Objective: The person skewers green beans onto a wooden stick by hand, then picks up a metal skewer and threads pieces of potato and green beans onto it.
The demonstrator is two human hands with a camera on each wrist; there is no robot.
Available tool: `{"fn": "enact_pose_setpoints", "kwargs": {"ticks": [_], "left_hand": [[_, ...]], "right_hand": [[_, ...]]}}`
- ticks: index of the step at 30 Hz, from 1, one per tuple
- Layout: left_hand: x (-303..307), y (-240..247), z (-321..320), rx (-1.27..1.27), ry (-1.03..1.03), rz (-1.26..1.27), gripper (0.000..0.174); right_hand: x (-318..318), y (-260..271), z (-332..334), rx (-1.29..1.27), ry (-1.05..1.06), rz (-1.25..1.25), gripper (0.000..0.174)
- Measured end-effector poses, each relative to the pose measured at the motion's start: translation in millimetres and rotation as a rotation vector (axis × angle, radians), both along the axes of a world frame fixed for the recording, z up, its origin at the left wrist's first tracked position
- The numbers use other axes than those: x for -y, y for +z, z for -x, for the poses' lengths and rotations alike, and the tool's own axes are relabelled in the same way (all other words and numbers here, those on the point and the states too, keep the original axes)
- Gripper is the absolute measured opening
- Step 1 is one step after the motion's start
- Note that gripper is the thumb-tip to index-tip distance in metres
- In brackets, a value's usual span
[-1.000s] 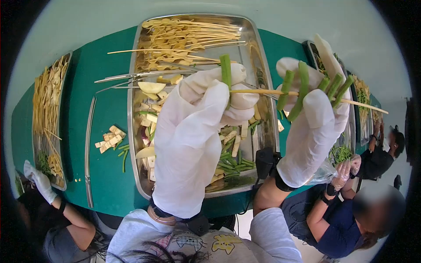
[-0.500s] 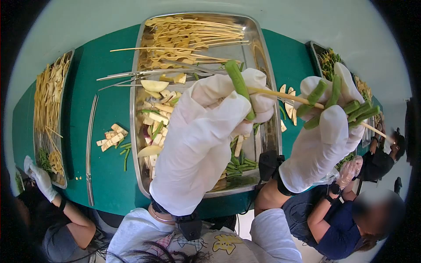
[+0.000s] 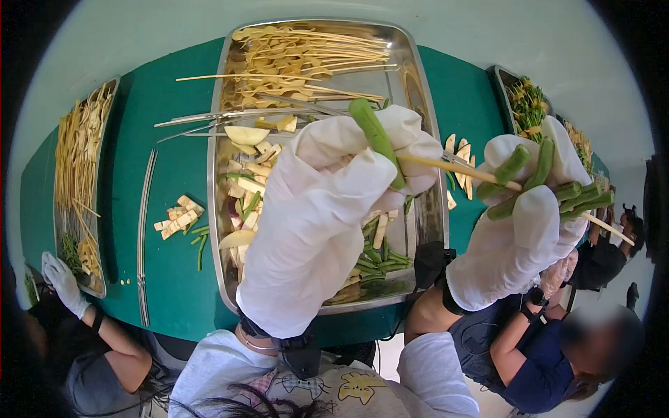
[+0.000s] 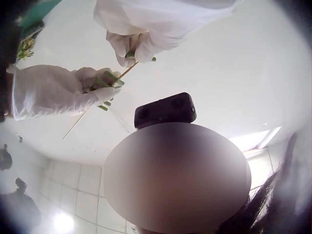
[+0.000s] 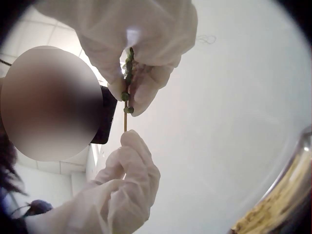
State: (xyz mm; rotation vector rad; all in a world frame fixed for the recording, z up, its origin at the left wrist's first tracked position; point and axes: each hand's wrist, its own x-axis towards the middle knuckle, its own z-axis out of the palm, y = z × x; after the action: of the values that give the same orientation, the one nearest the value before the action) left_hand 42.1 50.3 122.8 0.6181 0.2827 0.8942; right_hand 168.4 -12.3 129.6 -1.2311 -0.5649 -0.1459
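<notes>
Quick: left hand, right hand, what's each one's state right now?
Left hand: pinches a green bean piece at the skewer end.
Right hand: grips the skewer with threaded bean pieces.

Both gloved, raised, close together: left hand point(image 3: 313, 216) pinching at the fingertips, right hand point(image 3: 519, 233) with fingers curled in a grip.

On the green table point(image 3: 174, 164), steel trays point(image 3: 211, 209), long metal rods point(image 3: 143, 237) and cut vegetable pieces point(image 3: 175, 217) are laid.
</notes>
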Motion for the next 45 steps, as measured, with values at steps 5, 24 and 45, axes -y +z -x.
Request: {"fn": "enact_pose_setpoints", "kwargs": {"ticks": [5, 24, 45], "left_hand": [[0.8, -0.5, -0.8, 0.036, 0.019, -0.013, 0.046], [0.3, -5.6, 1.1, 0.126, -0.014, 0.027, 0.048], [-2.4, -5.8, 3.5, -0.017, 0.042, -0.007, 0.04]], "right_hand": [[1.1, -3.1, -1.4, 0.033, -0.082, 0.026, 0.044], [-1.3, -3.1, -2.7, 0.105, -0.088, 0.044, 0.046], [-0.3, 1.4, -10.8, 0.167, 0.339, 0.006, 0.043]]}}
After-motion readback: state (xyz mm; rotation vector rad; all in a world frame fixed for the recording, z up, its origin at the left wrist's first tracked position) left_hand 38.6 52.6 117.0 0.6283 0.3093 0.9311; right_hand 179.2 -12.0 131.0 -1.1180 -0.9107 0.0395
